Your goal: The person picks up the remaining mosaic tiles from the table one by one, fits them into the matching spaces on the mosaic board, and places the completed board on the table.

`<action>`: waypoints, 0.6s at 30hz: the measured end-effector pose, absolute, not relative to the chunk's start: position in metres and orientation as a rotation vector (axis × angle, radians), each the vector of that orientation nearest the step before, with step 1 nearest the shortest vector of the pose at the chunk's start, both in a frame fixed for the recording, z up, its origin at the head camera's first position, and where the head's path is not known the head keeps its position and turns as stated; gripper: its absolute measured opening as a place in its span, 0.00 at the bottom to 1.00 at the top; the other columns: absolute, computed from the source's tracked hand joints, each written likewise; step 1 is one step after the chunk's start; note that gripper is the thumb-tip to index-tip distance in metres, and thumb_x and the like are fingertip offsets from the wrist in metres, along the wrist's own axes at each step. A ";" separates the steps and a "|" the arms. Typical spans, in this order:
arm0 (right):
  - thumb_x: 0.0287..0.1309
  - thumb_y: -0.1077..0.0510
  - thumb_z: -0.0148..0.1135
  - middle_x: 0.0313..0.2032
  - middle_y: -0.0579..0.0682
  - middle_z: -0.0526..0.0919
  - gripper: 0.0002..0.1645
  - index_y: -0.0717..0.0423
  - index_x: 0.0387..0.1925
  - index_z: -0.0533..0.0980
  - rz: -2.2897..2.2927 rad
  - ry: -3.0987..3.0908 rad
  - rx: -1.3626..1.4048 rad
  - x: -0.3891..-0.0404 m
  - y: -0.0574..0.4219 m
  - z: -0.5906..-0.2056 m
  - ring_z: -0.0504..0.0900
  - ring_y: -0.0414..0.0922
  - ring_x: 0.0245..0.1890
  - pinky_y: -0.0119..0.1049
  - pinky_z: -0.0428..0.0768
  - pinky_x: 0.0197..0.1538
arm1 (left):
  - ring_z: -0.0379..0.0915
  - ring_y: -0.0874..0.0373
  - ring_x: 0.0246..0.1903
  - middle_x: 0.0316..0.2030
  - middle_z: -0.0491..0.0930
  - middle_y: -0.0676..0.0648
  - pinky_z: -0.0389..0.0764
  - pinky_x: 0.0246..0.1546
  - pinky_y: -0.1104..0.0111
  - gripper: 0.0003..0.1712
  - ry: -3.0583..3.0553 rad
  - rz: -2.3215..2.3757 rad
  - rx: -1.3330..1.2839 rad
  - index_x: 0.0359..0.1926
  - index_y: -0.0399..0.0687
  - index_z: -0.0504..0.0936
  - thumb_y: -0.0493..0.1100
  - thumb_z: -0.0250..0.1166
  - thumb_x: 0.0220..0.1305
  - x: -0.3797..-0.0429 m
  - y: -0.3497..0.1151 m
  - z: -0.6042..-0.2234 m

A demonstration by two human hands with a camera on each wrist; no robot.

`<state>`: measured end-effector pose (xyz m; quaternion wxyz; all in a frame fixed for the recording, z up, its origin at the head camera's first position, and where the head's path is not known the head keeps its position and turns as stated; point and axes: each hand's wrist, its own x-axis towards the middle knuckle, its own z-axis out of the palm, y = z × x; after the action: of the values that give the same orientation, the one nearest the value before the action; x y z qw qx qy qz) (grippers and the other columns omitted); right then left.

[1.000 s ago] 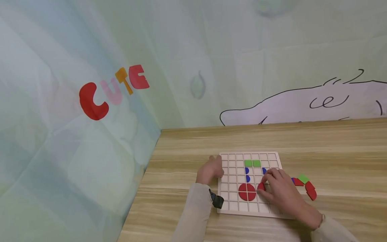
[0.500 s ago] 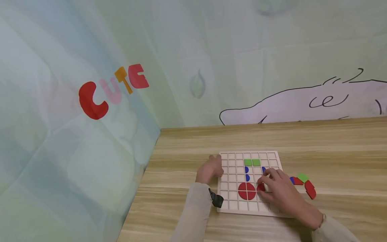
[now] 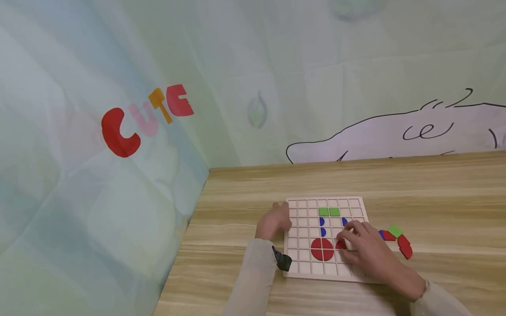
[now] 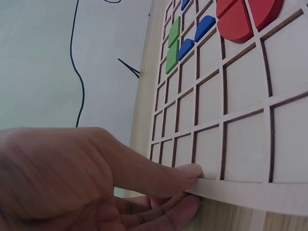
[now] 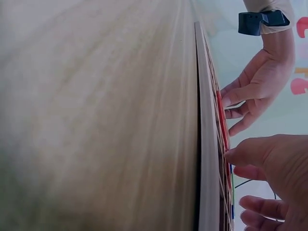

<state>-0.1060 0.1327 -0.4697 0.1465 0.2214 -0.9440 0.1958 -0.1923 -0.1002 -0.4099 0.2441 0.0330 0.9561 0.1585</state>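
Pale sleeves (image 3: 253,274) and a black wristband (image 3: 283,261) show.

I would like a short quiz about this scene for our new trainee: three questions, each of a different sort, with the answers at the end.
1. What does the left hand hold by the edge?
A) a blue half-disc
B) the grid board
C) a loose red piece

2. How many pieces make up the complete red circle?

3. True or false: the two green squares on the board touch the red circle.

Key: 1. B. 2. Four. 3. False, they lie apart from it.
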 end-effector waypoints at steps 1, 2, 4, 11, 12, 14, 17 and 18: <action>0.42 0.55 0.76 0.41 0.49 0.77 0.14 0.42 0.34 0.81 0.572 -2.721 0.631 -0.105 0.133 -0.469 0.71 0.48 0.41 0.45 0.71 0.44 | 0.64 0.45 0.55 0.73 0.45 0.33 0.67 0.33 0.61 0.38 2.612 0.431 0.092 0.74 0.41 0.50 0.35 0.54 0.66 -0.192 -0.100 -0.410; 0.42 0.55 0.75 0.42 0.50 0.77 0.14 0.43 0.34 0.81 0.582 -2.730 0.619 -0.104 0.134 -0.468 0.71 0.48 0.42 0.45 0.71 0.44 | 0.64 0.45 0.55 0.73 0.45 0.33 0.67 0.33 0.61 0.38 2.613 0.427 0.094 0.74 0.41 0.50 0.35 0.54 0.66 -0.192 -0.100 -0.410; 0.43 0.55 0.75 0.43 0.50 0.77 0.14 0.44 0.35 0.81 0.598 -2.745 0.590 -0.103 0.137 -0.465 0.72 0.50 0.43 0.47 0.71 0.46 | 0.64 0.45 0.54 0.73 0.45 0.33 0.67 0.33 0.61 0.38 2.613 0.433 0.092 0.74 0.41 0.51 0.34 0.54 0.66 -0.192 -0.100 -0.410; 0.42 0.60 0.75 0.44 0.53 0.77 0.16 0.50 0.36 0.80 0.677 -2.702 0.527 -0.102 0.158 -0.457 0.71 0.56 0.47 0.53 0.69 0.50 | 0.65 0.45 0.53 0.73 0.46 0.33 0.68 0.33 0.61 0.38 2.618 0.446 0.093 0.73 0.41 0.52 0.34 0.55 0.65 -0.192 -0.101 -0.410; 0.41 0.61 0.75 0.43 0.53 0.77 0.16 0.51 0.35 0.80 0.669 -2.674 0.534 -0.103 0.162 -0.457 0.72 0.56 0.46 0.52 0.69 0.49 | 0.65 0.45 0.54 0.73 0.46 0.32 0.68 0.34 0.61 0.38 2.618 0.447 0.097 0.73 0.41 0.52 0.34 0.55 0.65 -0.192 -0.102 -0.410; 0.38 0.63 0.75 0.41 0.53 0.76 0.16 0.52 0.34 0.80 0.642 -2.621 0.548 -0.104 0.169 -0.458 0.72 0.55 0.44 0.51 0.68 0.48 | 0.64 0.45 0.54 0.73 0.46 0.32 0.68 0.35 0.60 0.38 2.618 0.447 0.105 0.73 0.40 0.51 0.34 0.55 0.65 -0.192 -0.102 -0.410; 0.35 0.64 0.76 0.39 0.53 0.76 0.18 0.53 0.33 0.80 0.606 -2.577 0.547 -0.104 0.180 -0.460 0.73 0.54 0.39 0.50 0.68 0.44 | 0.64 0.45 0.55 0.73 0.46 0.32 0.68 0.35 0.61 0.38 2.616 0.442 0.114 0.74 0.40 0.51 0.34 0.54 0.66 -0.192 -0.102 -0.411; 0.33 0.64 0.77 0.39 0.53 0.76 0.19 0.53 0.33 0.80 0.593 -2.568 0.540 -0.104 0.183 -0.461 0.73 0.54 0.38 0.50 0.68 0.43 | 0.64 0.45 0.55 0.73 0.46 0.32 0.68 0.35 0.61 0.38 2.615 0.441 0.116 0.74 0.40 0.51 0.34 0.54 0.66 -0.193 -0.102 -0.411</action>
<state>-0.1041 0.1834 -0.4606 0.2238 0.1958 -0.9303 0.2148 -0.1926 -0.1016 -0.4110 0.2412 0.0423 0.9561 0.1612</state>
